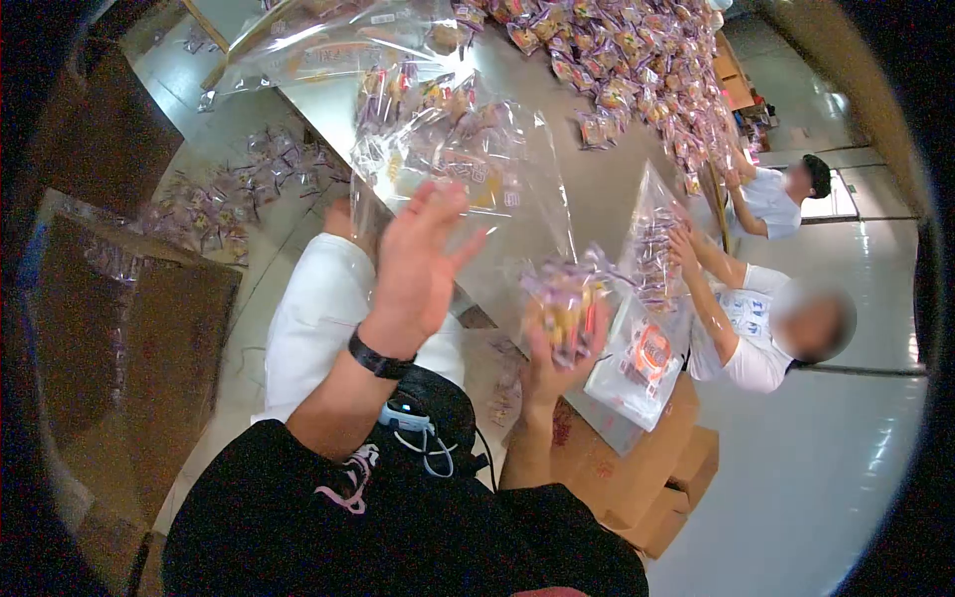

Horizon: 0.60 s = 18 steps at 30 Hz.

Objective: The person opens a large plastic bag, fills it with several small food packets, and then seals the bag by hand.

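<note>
My left hand [423, 259], with a dark watch on the wrist, is raised with its fingers apart, and its fingertips overlap a clear plastic bag [512, 159] in the view. Small purple and yellow packets show inside that bag. To the right, my right hand [555, 373] is closed around a bunch of small packets [567, 303], slightly blurred. A stack of flat plastic bags [642, 363] with an orange print lies just right of this hand.
A large heap of packets [637, 75] covers the table's far part. Another person [741, 328] handles a packet-filled bag [652, 249] at the right; a further person [771, 199] is behind. Cardboard boxes [662, 478] stand lower right. More packets [214, 214] lie at left.
</note>
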{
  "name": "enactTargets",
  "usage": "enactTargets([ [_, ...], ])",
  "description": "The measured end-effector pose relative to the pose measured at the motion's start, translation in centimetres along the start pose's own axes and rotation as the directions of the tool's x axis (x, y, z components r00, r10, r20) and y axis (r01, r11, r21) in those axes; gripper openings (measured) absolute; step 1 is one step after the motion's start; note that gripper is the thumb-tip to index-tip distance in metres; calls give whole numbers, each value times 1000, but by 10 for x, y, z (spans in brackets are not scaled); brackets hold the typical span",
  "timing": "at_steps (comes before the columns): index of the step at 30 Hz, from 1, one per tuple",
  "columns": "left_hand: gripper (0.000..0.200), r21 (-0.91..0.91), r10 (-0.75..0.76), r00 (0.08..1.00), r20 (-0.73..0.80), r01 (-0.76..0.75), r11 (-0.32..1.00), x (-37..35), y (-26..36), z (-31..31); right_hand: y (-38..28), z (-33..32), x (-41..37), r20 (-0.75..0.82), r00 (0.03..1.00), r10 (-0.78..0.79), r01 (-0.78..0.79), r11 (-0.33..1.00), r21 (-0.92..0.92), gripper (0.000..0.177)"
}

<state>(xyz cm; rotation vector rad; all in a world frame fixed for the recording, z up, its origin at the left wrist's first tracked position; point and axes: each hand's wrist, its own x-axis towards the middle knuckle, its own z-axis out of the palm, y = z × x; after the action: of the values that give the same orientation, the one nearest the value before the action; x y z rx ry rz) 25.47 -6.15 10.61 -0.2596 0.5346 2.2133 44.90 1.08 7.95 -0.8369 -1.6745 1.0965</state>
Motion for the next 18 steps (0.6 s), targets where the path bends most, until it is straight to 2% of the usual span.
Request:
enactTargets([
  [1,41,16,-89,996,2,89,996,-4,-1,4,-2,-9,-11,173,978,116,-167,933,317,82],
  [2,42,45,-97,995,10,97,994,-1,0,4,2,-12,-16,327,935,137,-290,827,481,83],
  [3,43,71,-111,994,22,109,991,4,1,4,6,-15,-20,473,867,155,-440,684,583,84],
  [4,44,96,-129,991,33,126,987,6,1,6,14,-15,-23,573,808,138,-522,620,586,85],
  [5,46,155,-61,997,40,54,986,3,4,10,19,-16,-25,665,738,111,-601,555,575,86],
  [7,47,220,-4,999,45,-6,976,-5,11,22,22,-11,-21,649,708,279,-566,774,284,88],
  [8,48,256,20,999,44,-31,966,-9,12,23,24,-6,-22,615,699,365,-539,834,117,88],
  [11,48,202,1,997,82,-17,979,-4,11,18,28,34,-12,565,741,362,-609,716,340,84],
  [14,48,368,19,993,120,-63,928,-1,15,26,20,73,2,445,688,573,-726,535,432,78],
  [15,48,364,32,991,130,-78,928,0,16,27,21,84,4,417,760,498,-648,628,432,72],
  [18,50,380,81,981,175,-143,914,1,16,32,14,104,6,345,882,321,-426,857,291,68],
])
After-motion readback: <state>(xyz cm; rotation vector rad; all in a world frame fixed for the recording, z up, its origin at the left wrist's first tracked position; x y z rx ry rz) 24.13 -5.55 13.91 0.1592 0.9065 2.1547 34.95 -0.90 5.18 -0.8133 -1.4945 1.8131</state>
